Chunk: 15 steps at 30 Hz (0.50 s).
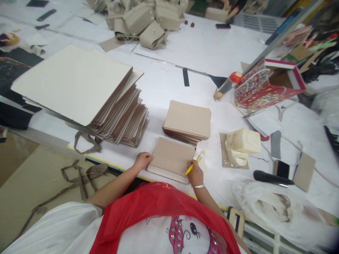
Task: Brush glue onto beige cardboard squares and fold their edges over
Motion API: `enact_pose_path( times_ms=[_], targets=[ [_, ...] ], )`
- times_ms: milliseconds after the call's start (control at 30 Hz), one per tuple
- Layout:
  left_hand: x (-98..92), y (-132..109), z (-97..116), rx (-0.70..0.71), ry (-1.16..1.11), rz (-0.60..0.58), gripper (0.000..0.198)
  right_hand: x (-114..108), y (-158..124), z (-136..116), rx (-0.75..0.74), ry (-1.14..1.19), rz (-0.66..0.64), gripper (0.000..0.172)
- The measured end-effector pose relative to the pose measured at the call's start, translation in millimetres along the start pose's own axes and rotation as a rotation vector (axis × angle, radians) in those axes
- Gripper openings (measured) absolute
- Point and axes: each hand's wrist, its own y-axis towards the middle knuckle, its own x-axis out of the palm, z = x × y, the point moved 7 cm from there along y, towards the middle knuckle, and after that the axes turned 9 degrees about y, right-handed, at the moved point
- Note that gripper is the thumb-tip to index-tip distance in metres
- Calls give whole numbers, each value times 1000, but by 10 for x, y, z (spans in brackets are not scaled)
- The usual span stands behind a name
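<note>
A small stack of tan rectangular panels [172, 157] lies at the table's near edge in front of me. My left hand [143, 160] rests on its left edge, fingers curled against it. My right hand [195, 173] grips a yellow-handled brush [194, 163] whose bristles point up and right, past the stack's right edge. A taller pile of the same tan panels [188, 120] sits just behind. A whitish glue jug [242, 144] stands on a card to the right of the brush.
A large fanned pile of cream boards [79, 88] fills the left. Beige bags [148, 21] are heaped at the back. At right are a patterned red box [265, 88], a black tool [272, 177] and clear plastic bags [272, 208]. Brown straps [84, 141] hang off the edge.
</note>
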Motion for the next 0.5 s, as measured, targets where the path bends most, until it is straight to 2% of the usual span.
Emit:
enact_pose_path(
  times_ms=[300, 500],
  targets=[
    [18, 37, 1, -44, -107, -51, 31, 3, 33, -21, 30, -17, -55, 24],
    [62, 69, -19, -40, -97, -79, 32, 8, 25, -25, 58, -50, -72, 23]
  ],
)
